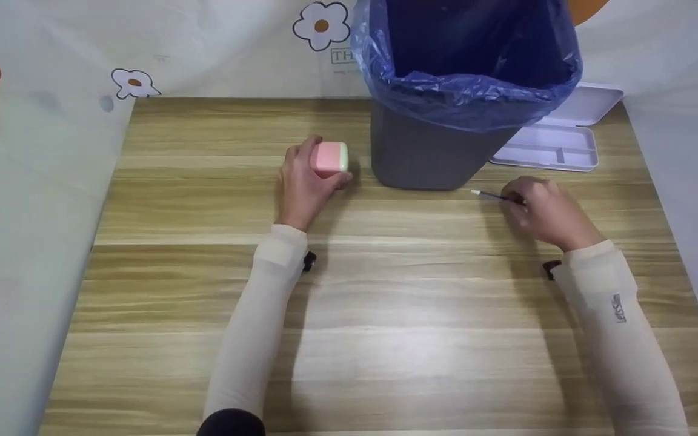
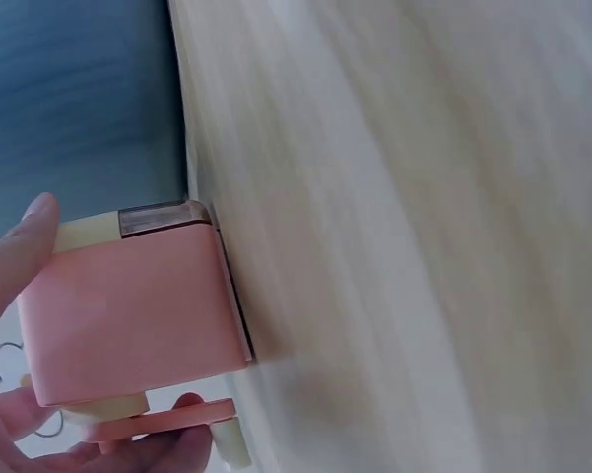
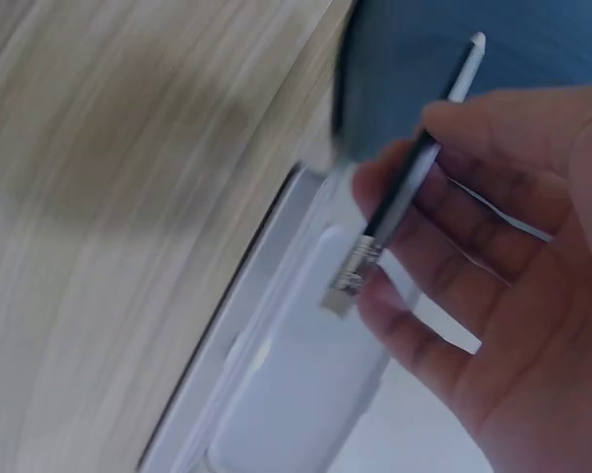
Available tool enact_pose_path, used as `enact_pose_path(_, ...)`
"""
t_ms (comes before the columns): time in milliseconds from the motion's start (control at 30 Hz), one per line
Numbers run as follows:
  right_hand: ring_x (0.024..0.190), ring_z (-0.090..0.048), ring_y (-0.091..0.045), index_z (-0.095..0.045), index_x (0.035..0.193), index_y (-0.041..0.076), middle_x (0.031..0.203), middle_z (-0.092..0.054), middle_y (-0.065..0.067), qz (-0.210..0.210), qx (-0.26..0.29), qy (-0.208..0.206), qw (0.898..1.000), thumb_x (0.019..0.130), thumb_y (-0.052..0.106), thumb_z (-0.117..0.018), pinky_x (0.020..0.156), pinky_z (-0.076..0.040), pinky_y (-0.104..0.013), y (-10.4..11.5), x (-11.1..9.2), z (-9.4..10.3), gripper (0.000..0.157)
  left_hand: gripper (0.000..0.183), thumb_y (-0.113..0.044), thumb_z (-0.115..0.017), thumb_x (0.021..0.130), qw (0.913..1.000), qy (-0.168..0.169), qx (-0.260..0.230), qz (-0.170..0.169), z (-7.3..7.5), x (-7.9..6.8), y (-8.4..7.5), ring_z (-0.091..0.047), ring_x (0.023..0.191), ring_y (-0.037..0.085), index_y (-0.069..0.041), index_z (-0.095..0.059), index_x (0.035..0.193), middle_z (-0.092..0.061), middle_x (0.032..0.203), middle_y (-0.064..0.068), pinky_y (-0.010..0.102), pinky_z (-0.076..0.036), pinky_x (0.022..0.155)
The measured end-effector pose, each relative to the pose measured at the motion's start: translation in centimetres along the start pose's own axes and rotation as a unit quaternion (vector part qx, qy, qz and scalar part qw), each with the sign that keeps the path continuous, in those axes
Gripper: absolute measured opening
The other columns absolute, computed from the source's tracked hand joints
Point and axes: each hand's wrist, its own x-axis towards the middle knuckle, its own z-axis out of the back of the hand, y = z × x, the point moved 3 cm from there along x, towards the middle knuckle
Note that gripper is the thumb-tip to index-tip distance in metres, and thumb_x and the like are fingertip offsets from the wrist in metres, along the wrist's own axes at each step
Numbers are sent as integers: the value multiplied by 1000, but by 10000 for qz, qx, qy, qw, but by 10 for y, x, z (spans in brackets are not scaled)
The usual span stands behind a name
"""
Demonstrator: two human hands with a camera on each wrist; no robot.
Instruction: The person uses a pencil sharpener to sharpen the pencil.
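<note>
Blue bag (image 1: 470,104) in bin (image 1: 418,154), open case (image 1: 543,139), pencil (image 3: 401,185), pink box (image 1: 328,157)

The head view looks forward-down over the table (image 1: 409,303); close, tilted wrist views share the bin (image 1: 428,151).

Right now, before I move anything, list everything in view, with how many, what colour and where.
Tabletop: one, brown wood-grain, middle of the head view
Flower-print sheeting: pieces unclear, mostly white, behind the tabletop
Waste bin: one, grey, far side, right of centre
Bin liner: one, blue, folded over the waste bin's rim
Open pencil case: one, pale lilac, partly behind the waste bin, to its right
Crank pencil sharpener: one, pink with pale yellow, left of the waste bin
Eraser-tipped pencil: one, black and white, nearer than the pencil case
Sleeves: two, cream, on the forearms
Wrist devices: two, black, one per wrist
Left hand: one, bare, gripping the sharpener
Right hand: one, bare, pinching the pencil
</note>
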Motion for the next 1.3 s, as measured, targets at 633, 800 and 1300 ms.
enact_pose_path(633, 67, -58, -18, -68, 89, 6, 79, -62, -2, 874, 116, -72, 9961, 81, 7, -61, 59, -48, -38, 56, 18, -38, 10, 80, -48, -86, 52, 9973, 164, 165, -689, -15, -32, -25, -54, 88, 24, -19, -55, 120, -55, 101, 8, 40, -45, 72)
enact_pose_path(800, 69, -60, -19, -68, 91, 6, 81, -63, -3, 1012, 150, -38, 9947, 82, 8, -61, 61, -49, -39, 63, 16, -45, 11, 79, -48, -86, 52, 9959, 211, 140, -871, -18, -43, -32, -55, 86, 24, -16, -56, 119, -56, 99, 8, 40, -48, 70)
enact_pose_path(1300, 68, -57, -17, -66, 90, 7, 79, -60, 0, 1053, 132, 2, 9944, 81, 6, -59, 60, -48, -37, 73, 9, -48, 11, 79, -52, -83, 53, 9958, 392, 207, -806, -28, -75, -47, -55, 82, 24, -18, -56, 119, -52, 100, 6, 39, -48, 63)
